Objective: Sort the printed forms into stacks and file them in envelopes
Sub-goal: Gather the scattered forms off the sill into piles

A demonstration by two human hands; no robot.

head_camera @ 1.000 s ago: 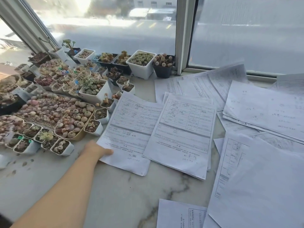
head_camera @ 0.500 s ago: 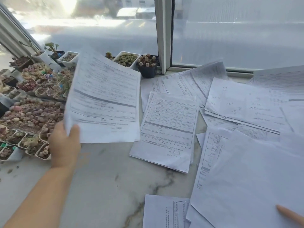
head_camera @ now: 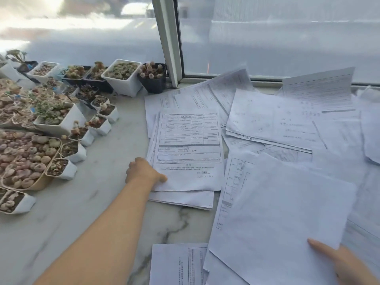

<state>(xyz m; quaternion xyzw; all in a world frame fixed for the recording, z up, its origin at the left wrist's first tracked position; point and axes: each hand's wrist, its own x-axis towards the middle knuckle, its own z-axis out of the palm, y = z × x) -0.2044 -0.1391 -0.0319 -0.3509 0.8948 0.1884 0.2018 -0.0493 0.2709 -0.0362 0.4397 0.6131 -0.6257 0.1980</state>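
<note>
Two bare hands, left hand (head_camera: 144, 171) and right hand (head_camera: 345, 264). Left forearm (head_camera: 98, 233) bare along all its visible length, no sleeve, no watch, no ring, no glove.

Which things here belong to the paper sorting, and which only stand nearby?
Belong to the job:
stack of forms under the left hand
blank-faced sheet held by the right hand
loose forms

Only nearby:
succulent pots
window frame
</note>
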